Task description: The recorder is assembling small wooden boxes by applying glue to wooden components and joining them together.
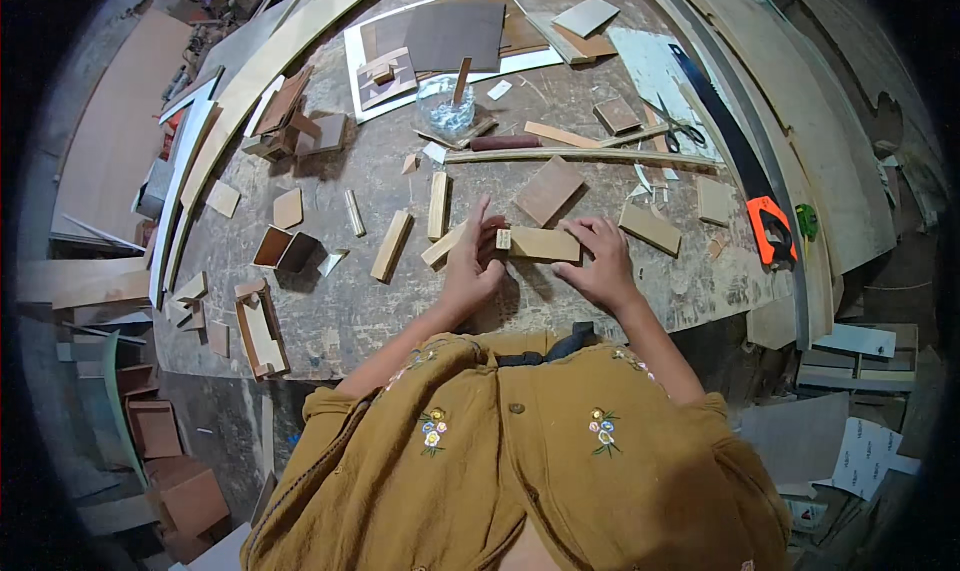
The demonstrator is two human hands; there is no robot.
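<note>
Two bare hands meet over a worn wooden workbench (340,301). The left hand (476,271) is loosely curled, thumb apart from fingers, at the left end of a pale wooden block (543,245); whether it presses or merely hovers there, I cannot tell. The block lies crosswise between the hands. The right hand (600,264) closes on its other end, thumb on the near edge and fingers on the far one. The step in hand looks like steadying and lining up this block; moving it on calls for an even hold from both sides.

Left of the grip are a shallow wooden tray (260,366), an open-ended box (285,249) and a slim wooden strip (392,246). Just beyond the grip lies a brown square tile (550,191). Right of it come another block (650,229), black scissors (680,131) and a handsaw (770,229) (its handle bright orange).

Past the bench, brown boxes (190,496) sit low at left, and leaning boards (795,436) at right.
</note>
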